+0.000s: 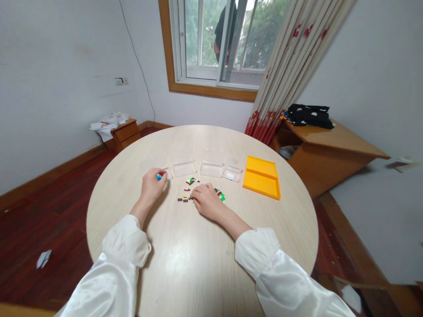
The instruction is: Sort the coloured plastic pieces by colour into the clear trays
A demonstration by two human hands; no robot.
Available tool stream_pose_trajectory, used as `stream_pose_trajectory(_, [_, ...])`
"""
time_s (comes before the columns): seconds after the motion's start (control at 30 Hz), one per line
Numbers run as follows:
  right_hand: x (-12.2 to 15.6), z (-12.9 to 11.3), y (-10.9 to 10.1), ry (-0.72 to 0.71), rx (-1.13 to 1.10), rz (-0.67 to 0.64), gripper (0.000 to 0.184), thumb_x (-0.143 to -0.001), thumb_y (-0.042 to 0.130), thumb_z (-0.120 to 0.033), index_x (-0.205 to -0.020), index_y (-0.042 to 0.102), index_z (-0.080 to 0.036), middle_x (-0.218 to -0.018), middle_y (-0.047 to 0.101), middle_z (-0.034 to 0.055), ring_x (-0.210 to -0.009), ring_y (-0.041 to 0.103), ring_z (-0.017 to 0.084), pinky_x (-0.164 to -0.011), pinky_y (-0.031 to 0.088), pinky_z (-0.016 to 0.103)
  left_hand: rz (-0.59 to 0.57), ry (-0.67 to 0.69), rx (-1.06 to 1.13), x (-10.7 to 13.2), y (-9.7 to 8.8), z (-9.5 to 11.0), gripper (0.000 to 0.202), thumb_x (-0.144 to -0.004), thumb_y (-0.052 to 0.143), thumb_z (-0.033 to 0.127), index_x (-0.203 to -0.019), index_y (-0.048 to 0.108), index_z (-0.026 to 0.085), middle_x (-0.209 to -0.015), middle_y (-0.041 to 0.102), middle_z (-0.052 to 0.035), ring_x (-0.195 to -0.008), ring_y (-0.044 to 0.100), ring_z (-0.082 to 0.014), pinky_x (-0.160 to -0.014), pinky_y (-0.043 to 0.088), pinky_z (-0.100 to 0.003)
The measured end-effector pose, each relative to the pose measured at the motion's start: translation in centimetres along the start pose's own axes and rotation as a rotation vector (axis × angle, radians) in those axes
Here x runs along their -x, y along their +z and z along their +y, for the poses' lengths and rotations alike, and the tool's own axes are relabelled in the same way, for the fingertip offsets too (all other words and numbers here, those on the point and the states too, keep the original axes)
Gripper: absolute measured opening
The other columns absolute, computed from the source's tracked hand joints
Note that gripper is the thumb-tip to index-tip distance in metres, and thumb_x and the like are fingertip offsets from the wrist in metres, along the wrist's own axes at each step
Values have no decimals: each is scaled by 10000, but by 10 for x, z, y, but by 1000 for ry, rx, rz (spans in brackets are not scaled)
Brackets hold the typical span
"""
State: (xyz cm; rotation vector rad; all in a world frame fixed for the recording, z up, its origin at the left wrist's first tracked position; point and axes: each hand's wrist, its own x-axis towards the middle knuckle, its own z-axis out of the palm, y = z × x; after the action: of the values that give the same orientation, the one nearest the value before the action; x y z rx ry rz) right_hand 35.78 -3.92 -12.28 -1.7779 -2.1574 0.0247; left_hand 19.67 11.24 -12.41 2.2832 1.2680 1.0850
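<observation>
My left hand [152, 182] is closed at the left side of the table, its fingertips around a small blue toy brick [159, 177]. Just beyond those fingers is a small clear plastic box [168, 173]. My right hand [206, 200] rests low over the loose bricks with its fingers curled together; small brown bricks [185, 200] lie by its fingertips, and whatever is between them is hidden. A mixed pile of brown, green and white bricks [191, 181] lies farther back. More green bricks [222, 197] show from behind my right hand.
Clear open boxes [184, 168] [211, 169] stand in a row behind the bricks, with a smaller clear box [231, 173] at the right. A yellow two-part tray [261, 187] lies right of them on the round table [185, 264]. A wooden cabinet [343, 136] stands beyond the right edge.
</observation>
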Motion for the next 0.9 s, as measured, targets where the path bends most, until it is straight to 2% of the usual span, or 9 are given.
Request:
stream_pose_trajectory(0.27, [-1,-2,-6,92,-27,-66,209,-870,473,-82,-927,661,-154,-924,655,71,-925,520,176,-795,232,324,-11,37,45,1,2,4,206,-735,504,298,-734,654,158,-783,667,-67,-731,591,-180,-706,455,-287])
stream_pose_trajectory(0.5, [2,-2,-10,110,-62,-56,218,-856,476,-53,-932,647,-164,-939,656,69,-910,516,168,-776,220,320,-17,27,45,1,0,7,195,-735,508,292,-732,652,161,-778,664,-61,-724,585,-178,-701,450,-283])
stream_pose_trajectory(0.9, [3,4,-7,170,-218,-12,198,-820,506,-46,-950,607,-158,-958,642,62,-947,507,169,-840,246,322,-19,46,58,2,-2,9,191,-732,503,288,-725,645,160,-775,664,-64,-718,580,-177,-704,450,-288])
